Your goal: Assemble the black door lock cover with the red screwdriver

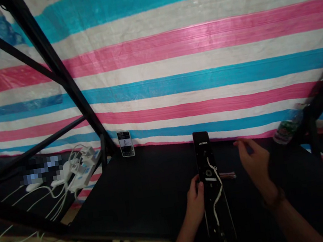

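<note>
A long black panel (206,159) with a white cable (217,193) running down its face lies lengthwise on the black table (148,195). My left hand (195,203) grips the panel's left edge, fingers curled round it. My right hand (254,161) hovers to the right of the panel, fingers loosely bent and pinched; whether anything is in them is hidden. A small reddish tool (227,175) lies on the table between the panel and my right hand.
A phone (125,143) leans against the striped tarp wall at the back. White chargers and cables (77,170) lie at the left. Black metal frame bars (60,71) cross the left side. A plastic bottle (286,126) stands at the right.
</note>
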{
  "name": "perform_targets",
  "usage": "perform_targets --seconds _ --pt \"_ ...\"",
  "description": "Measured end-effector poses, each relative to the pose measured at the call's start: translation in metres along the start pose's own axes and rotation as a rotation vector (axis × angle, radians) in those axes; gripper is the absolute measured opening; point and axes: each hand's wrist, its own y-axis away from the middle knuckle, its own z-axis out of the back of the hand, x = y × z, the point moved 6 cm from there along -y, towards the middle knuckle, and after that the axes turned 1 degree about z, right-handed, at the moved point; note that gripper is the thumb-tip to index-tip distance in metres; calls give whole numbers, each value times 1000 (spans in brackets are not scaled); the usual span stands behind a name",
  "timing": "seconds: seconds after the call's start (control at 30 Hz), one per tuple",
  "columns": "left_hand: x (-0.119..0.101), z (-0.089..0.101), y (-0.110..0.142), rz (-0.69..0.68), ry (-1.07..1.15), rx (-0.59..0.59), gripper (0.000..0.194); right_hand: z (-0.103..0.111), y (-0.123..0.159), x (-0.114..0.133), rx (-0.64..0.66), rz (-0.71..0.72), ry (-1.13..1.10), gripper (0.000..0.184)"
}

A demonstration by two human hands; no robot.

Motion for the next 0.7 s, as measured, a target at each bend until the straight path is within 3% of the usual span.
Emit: perform_targets --seconds 0.13,0.27,0.43,0.57,0.7 --pt "6 -1 -1 26 -6 21 58 -26 20 -43 63 -56 201 34" --pt "10 0 -1 25 -11 -6 64 -36 38 -79 101 -154 366 38" --pt "8 -1 0 26 28 -8 63 -31 47 -94 107 -268 480 41" --pt "7 -4 1 37 122 47 64 -33 54 -108 237 -408 637 48" --pt "5 -3 4 24 114 47 64 -39 59 -120 348 -436 682 45"
